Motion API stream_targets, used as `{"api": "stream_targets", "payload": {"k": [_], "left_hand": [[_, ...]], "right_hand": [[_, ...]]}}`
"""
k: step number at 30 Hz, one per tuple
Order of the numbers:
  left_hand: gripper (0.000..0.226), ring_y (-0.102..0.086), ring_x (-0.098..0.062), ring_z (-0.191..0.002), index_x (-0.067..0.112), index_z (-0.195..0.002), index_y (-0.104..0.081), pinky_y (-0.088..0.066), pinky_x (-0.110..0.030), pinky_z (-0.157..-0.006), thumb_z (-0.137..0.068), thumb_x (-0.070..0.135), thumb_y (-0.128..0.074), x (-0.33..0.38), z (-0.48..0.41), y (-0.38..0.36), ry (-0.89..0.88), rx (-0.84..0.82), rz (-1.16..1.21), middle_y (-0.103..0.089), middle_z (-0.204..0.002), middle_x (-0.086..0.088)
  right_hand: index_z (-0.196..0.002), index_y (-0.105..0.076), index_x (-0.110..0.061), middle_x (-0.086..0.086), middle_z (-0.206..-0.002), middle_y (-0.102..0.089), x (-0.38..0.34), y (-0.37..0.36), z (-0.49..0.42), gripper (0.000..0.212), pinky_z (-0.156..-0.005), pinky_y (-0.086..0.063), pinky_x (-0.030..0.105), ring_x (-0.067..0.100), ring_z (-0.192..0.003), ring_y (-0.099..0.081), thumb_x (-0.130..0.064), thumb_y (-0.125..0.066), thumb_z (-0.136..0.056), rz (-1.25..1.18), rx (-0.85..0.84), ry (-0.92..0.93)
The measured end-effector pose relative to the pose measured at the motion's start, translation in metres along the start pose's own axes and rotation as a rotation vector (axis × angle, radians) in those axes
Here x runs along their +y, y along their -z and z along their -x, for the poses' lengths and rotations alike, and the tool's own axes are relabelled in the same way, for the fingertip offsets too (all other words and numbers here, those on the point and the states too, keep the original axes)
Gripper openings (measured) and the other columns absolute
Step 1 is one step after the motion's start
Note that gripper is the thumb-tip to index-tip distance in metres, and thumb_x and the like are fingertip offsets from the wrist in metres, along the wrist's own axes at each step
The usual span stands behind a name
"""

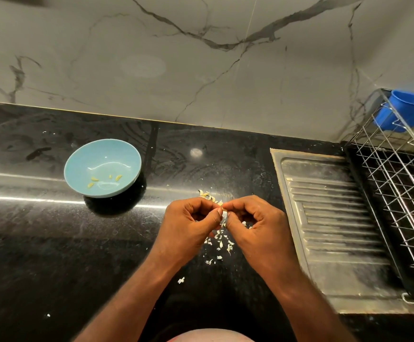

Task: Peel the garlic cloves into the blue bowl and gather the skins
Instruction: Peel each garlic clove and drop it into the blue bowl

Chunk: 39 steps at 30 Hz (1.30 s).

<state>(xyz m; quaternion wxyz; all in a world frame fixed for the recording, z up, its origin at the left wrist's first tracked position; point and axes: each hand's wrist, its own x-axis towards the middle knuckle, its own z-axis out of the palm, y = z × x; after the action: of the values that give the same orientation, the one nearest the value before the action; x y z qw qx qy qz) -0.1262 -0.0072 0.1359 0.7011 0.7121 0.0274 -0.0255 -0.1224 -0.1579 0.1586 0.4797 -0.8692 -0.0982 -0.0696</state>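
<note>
Peeling one garlic clove (222, 209)
The left hand (188, 223) and right hand (255, 223) are pinching it; blue bowl (77, 156) (left) is holding four.

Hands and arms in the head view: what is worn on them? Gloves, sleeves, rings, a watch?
Nothing worn shows. The left hand and right hand have no gloves and no visible rings. The left forearm and right forearm are bare to the frame edge: no sleeves, watch or bracelet. Nails look short.
</note>
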Motion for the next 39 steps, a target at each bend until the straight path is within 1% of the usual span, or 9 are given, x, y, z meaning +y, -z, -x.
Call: {"api": "stream_targets", "payload": {"k": [6,10,14,19,23,28,33,36,39], "left_hand": [[0.010,-0.069,-0.023,-0.063,0.015,-0.082,-0.074,-0.059,-0.032,-0.060,-0.088,0.007,-0.071,-0.001,-0.001,0.001,-0.043,0.017,-0.078,-0.072,-0.070,-0.004],[0.005,-0.071,-0.018,-0.067,0.013,-0.086,-0.075,-0.054,-0.023,-0.055,-0.087,0.009,-0.071,0.001,-0.001,0.004,-0.014,0.000,0.010,-0.074,-0.075,-0.006],[0.004,-0.070,-0.018,-0.066,0.013,-0.086,-0.074,-0.054,-0.022,-0.055,-0.087,0.010,-0.072,0.004,0.000,0.003,-0.026,-0.004,-0.041,-0.073,-0.074,-0.005],[0.007,-0.066,-0.020,-0.057,0.009,-0.076,-0.071,-0.056,-0.033,-0.058,-0.082,0.007,-0.073,0.004,0.000,0.001,0.000,0.049,-0.075,-0.070,-0.063,-0.007],[0.007,-0.063,-0.018,-0.054,0.009,-0.071,-0.071,-0.054,-0.035,-0.057,-0.076,0.006,-0.073,0.005,0.001,-0.002,0.010,0.094,-0.106,-0.069,-0.060,-0.006],[0.008,-0.062,-0.020,-0.053,0.008,-0.070,-0.069,-0.053,-0.030,-0.053,-0.077,0.005,-0.074,0.005,0.001,-0.004,0.027,0.109,-0.046,-0.068,-0.059,-0.009],[0.007,-0.064,-0.017,-0.055,0.004,-0.080,-0.071,-0.051,-0.021,-0.049,-0.080,0.008,-0.075,0.010,0.000,0.003,0.082,0.025,0.124,-0.071,-0.067,-0.013],[0.018,-0.066,-0.018,-0.058,0.003,-0.083,-0.071,-0.051,-0.020,-0.050,-0.075,0.018,-0.077,0.012,-0.002,0.006,0.095,-0.021,0.128,-0.072,-0.071,-0.013],[0.003,-0.065,-0.018,-0.059,0.003,-0.084,-0.071,-0.050,-0.020,-0.050,-0.084,0.006,-0.072,0.009,-0.001,0.005,0.102,-0.002,0.110,-0.072,-0.070,-0.013]], "right_hand": [[-0.095,-0.077,-0.019,-0.010,-0.085,-0.070,-0.003,-0.001,0.003,0.017,-0.067,-0.051,0.012,0.006,-0.079,-0.068,-0.006,-0.074,-0.085,-0.060,-0.044,0.007],[-0.095,-0.073,-0.027,-0.014,-0.081,-0.072,-0.004,0.001,0.002,0.022,-0.067,-0.051,0.010,0.001,-0.077,-0.070,-0.006,-0.072,-0.088,-0.110,-0.034,-0.034],[-0.100,-0.070,-0.028,-0.018,-0.082,-0.071,-0.004,0.000,0.004,0.024,-0.070,-0.052,0.009,-0.003,-0.083,-0.068,-0.007,-0.072,-0.088,-0.034,-0.036,0.004],[-0.101,-0.074,-0.019,-0.011,-0.086,-0.073,0.002,-0.008,0.009,0.022,-0.071,-0.058,0.020,0.004,-0.081,-0.070,-0.002,-0.073,-0.086,0.013,0.016,0.055],[-0.097,-0.075,-0.017,-0.013,-0.080,-0.072,-0.001,-0.011,0.013,0.022,-0.067,-0.053,0.010,-0.002,-0.076,-0.069,0.000,-0.074,-0.084,0.025,0.041,0.094],[-0.093,-0.076,-0.015,-0.019,-0.068,-0.068,-0.001,-0.010,0.012,0.018,-0.061,-0.049,0.008,-0.003,-0.065,-0.067,0.000,-0.075,-0.083,-0.057,0.054,0.024],[-0.099,-0.075,-0.022,-0.013,-0.079,-0.072,0.001,-0.006,0.007,0.016,-0.065,-0.058,0.026,0.009,-0.073,-0.070,-0.010,-0.072,-0.089,-0.129,0.027,-0.057],[-0.100,-0.076,-0.022,-0.011,-0.077,-0.071,0.004,-0.004,0.005,0.016,-0.064,-0.056,0.022,0.010,-0.072,-0.068,-0.011,-0.071,-0.089,-0.108,0.007,-0.051],[-0.100,-0.076,-0.021,-0.013,-0.081,-0.071,0.005,-0.004,0.005,0.017,-0.069,-0.055,0.020,0.008,-0.078,-0.069,-0.009,-0.072,-0.089,-0.078,-0.011,-0.034]]}}
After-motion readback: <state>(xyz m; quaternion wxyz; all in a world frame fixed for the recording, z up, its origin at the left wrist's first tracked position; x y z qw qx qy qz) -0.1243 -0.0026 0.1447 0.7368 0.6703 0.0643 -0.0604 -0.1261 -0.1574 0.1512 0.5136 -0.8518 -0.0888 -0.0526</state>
